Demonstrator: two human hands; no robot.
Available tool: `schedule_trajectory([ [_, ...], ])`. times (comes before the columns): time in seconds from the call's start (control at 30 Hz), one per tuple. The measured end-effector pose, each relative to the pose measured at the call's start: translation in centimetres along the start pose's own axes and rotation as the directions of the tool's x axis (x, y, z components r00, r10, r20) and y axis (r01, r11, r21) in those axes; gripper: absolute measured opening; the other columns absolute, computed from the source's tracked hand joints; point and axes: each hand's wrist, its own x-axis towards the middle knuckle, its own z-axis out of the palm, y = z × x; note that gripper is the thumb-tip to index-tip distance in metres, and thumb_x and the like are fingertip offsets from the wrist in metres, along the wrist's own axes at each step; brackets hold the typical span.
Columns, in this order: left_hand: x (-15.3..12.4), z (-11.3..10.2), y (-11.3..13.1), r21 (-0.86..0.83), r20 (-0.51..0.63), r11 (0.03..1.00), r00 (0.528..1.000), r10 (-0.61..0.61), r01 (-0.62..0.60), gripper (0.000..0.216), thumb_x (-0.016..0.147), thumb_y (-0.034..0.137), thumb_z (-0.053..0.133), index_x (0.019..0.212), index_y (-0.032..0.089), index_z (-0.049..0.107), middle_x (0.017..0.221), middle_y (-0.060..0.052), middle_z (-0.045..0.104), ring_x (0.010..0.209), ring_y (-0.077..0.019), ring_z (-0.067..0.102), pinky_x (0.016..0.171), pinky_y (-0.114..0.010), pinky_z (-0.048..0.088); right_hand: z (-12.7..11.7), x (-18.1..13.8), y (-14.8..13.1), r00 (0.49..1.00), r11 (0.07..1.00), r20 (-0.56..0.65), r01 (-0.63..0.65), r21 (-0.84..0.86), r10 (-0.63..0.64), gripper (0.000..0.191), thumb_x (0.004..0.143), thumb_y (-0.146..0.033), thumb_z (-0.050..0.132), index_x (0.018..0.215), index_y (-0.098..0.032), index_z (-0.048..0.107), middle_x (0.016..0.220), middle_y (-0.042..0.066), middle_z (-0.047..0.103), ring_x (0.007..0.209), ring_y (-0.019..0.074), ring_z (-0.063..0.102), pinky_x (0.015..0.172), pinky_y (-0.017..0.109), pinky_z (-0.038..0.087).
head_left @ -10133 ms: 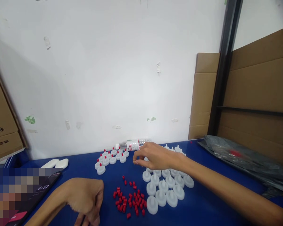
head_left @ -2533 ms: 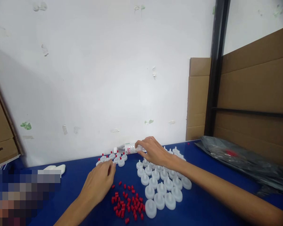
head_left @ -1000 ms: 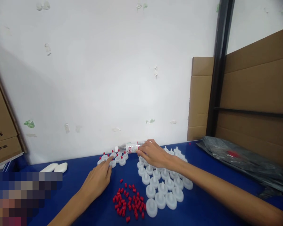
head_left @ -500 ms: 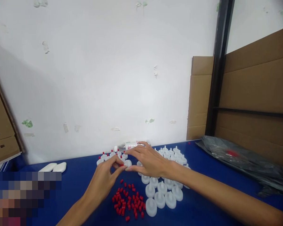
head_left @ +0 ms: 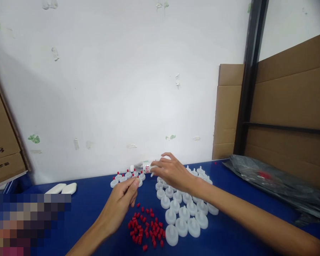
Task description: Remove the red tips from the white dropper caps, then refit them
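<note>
Head view, table: a blue tabletop (head_left: 224,234) fills the lower frame, against a white wall.
Left hand: the left hand (head_left: 120,204) sits at lower centre, fingers curled, thumb and forefinger pinched together near a white cap at their tips; whether a piece is actually held there cannot be told.
Right hand: the right hand (head_left: 173,172) reaches in from the lower right to the centre, fingers bent over the far end of the uncapped nozzle caps (head_left: 182,209); the fingertips close on something white, too small to make out.
Uncapped nozzle caps: white discs with spouts, standing in rows right of centre, just below the right hand.
Red tips: loose red tips (head_left: 146,227) lie in a heap at bottom centre, between the left wrist and the nozzle caps.
Finished caps: white caps with red tips (head_left: 126,176) are grouped just beyond the left fingertips.
Bottle: a clear plastic bottle (head_left: 142,167) lies on its side by the wall, touching the right fingertips or just behind them.
Surroundings: cardboard sheets (head_left: 290,106) at right; a dark plastic bag (head_left: 277,185) below them; two white oblong pieces (head_left: 62,188) at left.
</note>
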Motion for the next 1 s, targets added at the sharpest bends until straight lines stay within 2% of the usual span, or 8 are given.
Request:
schedule_trajectory([
  [0.07,0.2,-0.4,-0.2,0.021,-0.014,1.0,1.0,-0.018,0.018,0.052,0.106,0.054,0.017,0.068,0.024,0.036,0.061,0.003,0.049,0.058,-0.0166,0.051,0.059,-0.028,0.038,-0.2,-0.2,1.2,0.995,0.995,-0.009,-0.101,-0.017,0.1,0.018,0.106,-0.018,0.051,0.111,-0.022,0.067,0.12,0.007,0.073,0.101,0.02,0.067,0.111,0.044,0.03],
  [0.2,0.3,-0.4,-1.6,0.129,0.008,0.99,0.998,-0.059,0.058,0.036,0.102,0.047,0.035,0.078,0.024,0.049,0.07,0.001,0.059,0.066,-0.0192,0.053,0.064,-0.03,0.035,-0.7,0.2,3.3,0.957,0.957,0.026,-0.288,-0.048,0.289,0.017,0.105,-0.03,0.056,0.114,-0.019,0.066,0.092,0.005,0.074,0.091,0.0207,0.068,0.103,0.044,0.041],
  [0.3,0.3,0.1,-2.4,0.198,0.065,0.977,0.994,-0.091,0.077,0.025,0.099,0.037,0.039,0.085,0.023,0.055,0.077,-0.001,0.065,0.072,-0.0211,0.059,0.065,-0.031,0.035,-0.9,1.3,4.4,0.924,0.934,0.139,-0.349,-0.07,0.356,0.023,0.103,-0.036,0.061,0.114,-0.016,0.066,0.1,0.005,0.071,0.094,0.0208,0.068,0.092,0.043,0.053],
  [0.4,0.2,0.5,-2.7,0.245,0.107,0.966,0.989,-0.105,0.076,0.022,0.098,0.032,0.041,0.087,0.022,0.057,0.084,-0.004,0.067,0.077,-0.0222,0.061,0.067,-0.031,0.036,-0.4,2.4,5.1,0.882,0.923,0.271,-0.375,-0.091,0.385,0.028,0.101,-0.037,0.064,0.12,-0.017,0.065,0.119,0.008,0.066,0.1,0.0214,0.067,0.087,0.042,0.058],
  [0.53,0.0,0.6,-2.5,0.275,0.145,0.959,0.982,-0.119,0.076,0.023,0.099,0.03,0.041,0.087,0.022,0.059,0.085,-0.005,0.068,0.078,-0.023,0.062,0.069,-0.032,0.037,0.9,2.9,5.5,0.83,0.913,0.386,-0.391,-0.114,0.403,0.031,0.101,-0.037,0.064,0.125,-0.018,0.063,0.125,0.009,0.064,0.103,0.0225,0.067,0.088,0.043,0.058],
  [0.77,-0.3,0.7,-1.8,0.259,0.193,0.965,0.976,-0.1,0.048,0.021,0.097,0.027,0.043,0.088,0.022,0.061,0.087,-0.004,0.067,0.08,-0.0222,0.062,0.07,-0.032,0.039,2.2,2.1,5.5,0.795,0.91,0.447,-0.386,-0.15,0.411,0.033,0.101,-0.036,0.065,0.127,-0.017,0.062,0.126,0.009,0.064,0.106,0.0238,0.066,0.09,0.045,0.057],
  [1.0,-0.5,1.1,-2.0,0.245,0.196,0.969,0.978,-0.077,0.027,0.019,0.097,0.027,0.047,0.089,0.022,0.064,0.086,-0.003,0.067,0.078,-0.0212,0.061,0.068,-0.031,0.038,2.4,2.2,5.7,0.798,0.922,0.464,-0.355,-0.157,0.386,0.032,0.1,-0.036,0.065,0.127,-0.018,0.062,0.126,0.009,0.064,0.106,0.0237,0.066,0.089,0.044,0.057],
])
